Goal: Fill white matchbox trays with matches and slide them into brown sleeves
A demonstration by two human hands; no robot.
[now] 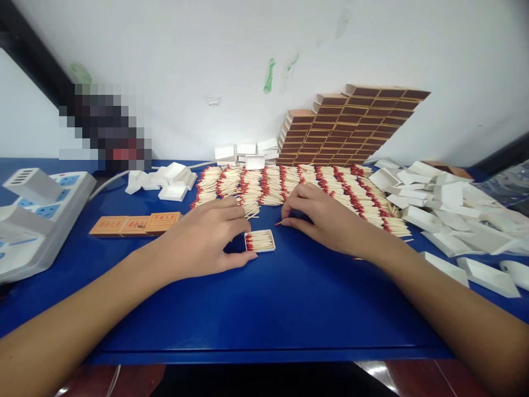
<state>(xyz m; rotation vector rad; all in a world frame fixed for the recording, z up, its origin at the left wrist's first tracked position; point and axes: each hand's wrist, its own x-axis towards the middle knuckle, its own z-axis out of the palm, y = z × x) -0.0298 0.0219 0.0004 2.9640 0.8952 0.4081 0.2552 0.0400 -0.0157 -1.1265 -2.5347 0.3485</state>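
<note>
A small white matchbox tray (pixel 273 247) lies on the blue table, filled with red-headed matches (pixel 259 240) whose heads point left. My left hand (pixel 210 234) grips the tray's left end between thumb and fingers. Just to the right, my right hand (pixel 308 209) pinches a single match (pixel 279 223) with thumb and forefinger, its red head pointing left. Behind both hands, a wide bed of loose matches (pixel 270 184) lies in rows with their red heads in bands.
Matchboxes stand in a stepped stack (pixel 347 127) against the wall. Empty white trays (pixel 442 198) are heaped at right, with smaller groups at the back and left (pixel 173 179). Orange matchbox sleeves (pixel 132 224) lie left, beside a power strip (pixel 61 220). The table's front edge (pixel 264 355) runs close by.
</note>
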